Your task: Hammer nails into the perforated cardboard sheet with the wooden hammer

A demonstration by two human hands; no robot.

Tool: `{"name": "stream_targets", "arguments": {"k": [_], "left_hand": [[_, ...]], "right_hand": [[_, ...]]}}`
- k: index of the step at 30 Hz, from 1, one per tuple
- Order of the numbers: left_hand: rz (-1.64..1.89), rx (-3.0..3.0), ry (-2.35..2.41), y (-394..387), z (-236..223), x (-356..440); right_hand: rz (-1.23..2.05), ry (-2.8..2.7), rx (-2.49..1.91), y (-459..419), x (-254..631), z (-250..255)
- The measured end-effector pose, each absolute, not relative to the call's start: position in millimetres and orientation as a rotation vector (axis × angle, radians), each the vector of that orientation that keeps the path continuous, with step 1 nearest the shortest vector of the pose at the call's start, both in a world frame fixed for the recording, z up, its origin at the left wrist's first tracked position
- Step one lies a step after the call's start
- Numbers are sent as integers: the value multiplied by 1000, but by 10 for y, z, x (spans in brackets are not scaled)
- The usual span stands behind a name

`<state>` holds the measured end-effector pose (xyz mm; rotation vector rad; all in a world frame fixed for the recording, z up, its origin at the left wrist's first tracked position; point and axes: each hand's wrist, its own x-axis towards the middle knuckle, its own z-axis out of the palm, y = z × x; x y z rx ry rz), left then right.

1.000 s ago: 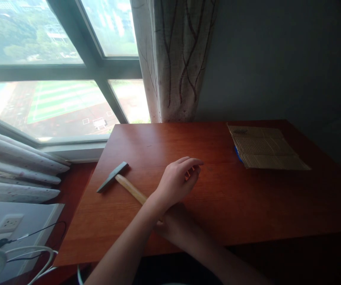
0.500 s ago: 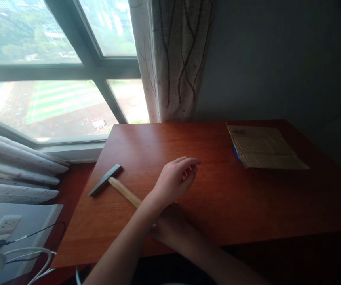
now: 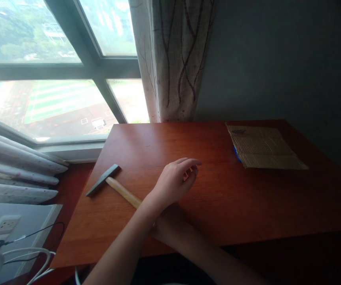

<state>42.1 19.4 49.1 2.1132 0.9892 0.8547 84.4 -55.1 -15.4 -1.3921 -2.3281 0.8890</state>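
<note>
Crossing hammer (image 3: 119, 189): left forearm (image 3: 130, 238); cardboard (image 3: 268, 148) beyond

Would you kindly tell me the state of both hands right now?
Left hand: open, fingers loosely curled, nothing visible in it.
Right hand: apparently closed on the hammer, grip mostly hidden.

No legible text, labels, brands, numbers or signs anywhere.

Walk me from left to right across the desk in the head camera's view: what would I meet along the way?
Grey hammer head → wooden hammer handle → the person's left hand → flat piece of cardboard.
</note>
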Motion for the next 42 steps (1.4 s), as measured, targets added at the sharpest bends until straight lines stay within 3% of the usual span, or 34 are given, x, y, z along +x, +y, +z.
{"name": "stream_targets", "arguments": {"k": [10,21,26,33,37,40,42], "left_hand": [[806,2139,982,195,485,390],[726,2140,965,205,493,455],[700,2033,963,334,411,581],[639,1455,915,647,244,1144],[630,1132,929,792,184,1603],[600,963,872,848,173,1880],[574,934,823,863,163,2017]], "right_hand": [[879,-2344,-1398,-534,771,-264],[927,-2347,-1219,-605,978,-60],[724,-1829,-1375,-607,1807,10],[104,-992,-1593,-233,4051,366],[546,-817,-1697,144,4935,418],[984,-834,-1744,310,5139,336],[1057,-957,-1701,344,5130,254]]}}
